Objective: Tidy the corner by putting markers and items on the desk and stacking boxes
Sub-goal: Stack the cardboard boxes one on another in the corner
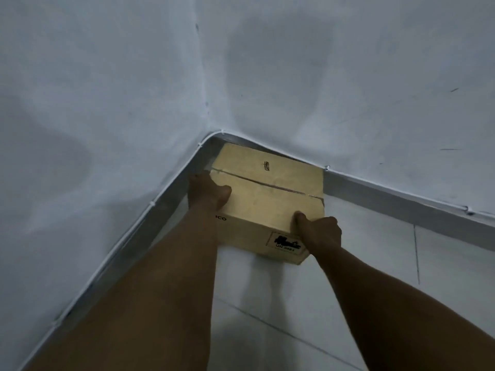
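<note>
A tan cardboard box [267, 191] sits on the tiled floor, pushed into the corner where two white walls meet. Its top flaps are closed with a seam across, and a black printed label shows on its near side. My left hand [206, 192] grips the box's left edge, thumb on top and fingers down the side. My right hand [318, 230] grips the near right corner, thumb on the top face and fingers curled over the front side. No markers or desk are in view.
Grey skirting [401, 204] with a thin white cable runs along both walls. Pale floor tiles [361, 303] spread to the right and toward me. The walls close in on the left and behind the box.
</note>
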